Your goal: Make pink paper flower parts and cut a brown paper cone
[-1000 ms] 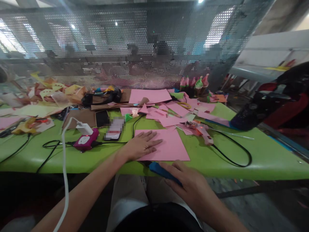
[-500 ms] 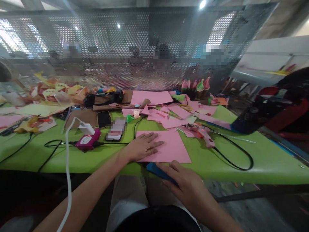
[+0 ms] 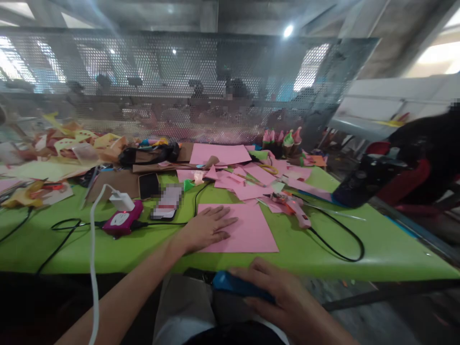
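While the left hand is pressed flat, fingers spread, on the pink sheet to pin it near the green worktop's front edge, nothing is gripped. A blue tool is clasped in the right hand below that edge, over the lap. A glue gun lies corded just beside the sheet.

- No readable text, label, brand, number or sign anywhere.
- Card beside the dark phone: blurred over, print not legible.
- Pink device on the green table: a pale face, marks too small to read.
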`<act>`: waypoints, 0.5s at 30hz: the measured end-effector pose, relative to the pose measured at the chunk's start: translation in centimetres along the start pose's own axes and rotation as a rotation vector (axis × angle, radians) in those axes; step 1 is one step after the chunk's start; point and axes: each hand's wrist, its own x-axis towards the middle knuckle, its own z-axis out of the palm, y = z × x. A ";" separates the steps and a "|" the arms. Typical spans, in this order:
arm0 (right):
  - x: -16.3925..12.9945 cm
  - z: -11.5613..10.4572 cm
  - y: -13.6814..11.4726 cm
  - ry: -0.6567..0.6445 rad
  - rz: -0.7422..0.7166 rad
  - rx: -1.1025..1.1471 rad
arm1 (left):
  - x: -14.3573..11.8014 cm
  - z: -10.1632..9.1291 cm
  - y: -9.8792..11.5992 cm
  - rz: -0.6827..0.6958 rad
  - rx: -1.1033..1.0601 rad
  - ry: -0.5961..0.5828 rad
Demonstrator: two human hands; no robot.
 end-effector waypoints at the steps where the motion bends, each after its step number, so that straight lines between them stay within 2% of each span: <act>1: 0.0 -1.1 0.2 0.036 -0.008 0.006 | 0.1 0.0 0.0 -0.005 -0.014 0.007; 4: 1.3 -5.0 1.5 0.233 -0.015 -0.056 | 0.5 -0.5 0.2 -0.058 -0.049 0.027; 7: 4.4 -8.6 3.3 0.391 -0.014 -0.167 | 1.0 -1.2 0.5 -0.112 -0.045 0.037; 10: 9.0 -10.8 5.2 0.416 0.042 -0.257 | 1.7 -1.8 0.8 -0.171 -0.014 0.045; 13: 13.9 -12.0 6.9 0.403 0.049 -0.353 | 2.4 -2.1 1.0 -0.223 0.021 0.082; 15: 16.7 -12.5 8.0 0.388 0.121 -0.428 | 2.8 -2.2 1.1 -0.246 0.031 0.097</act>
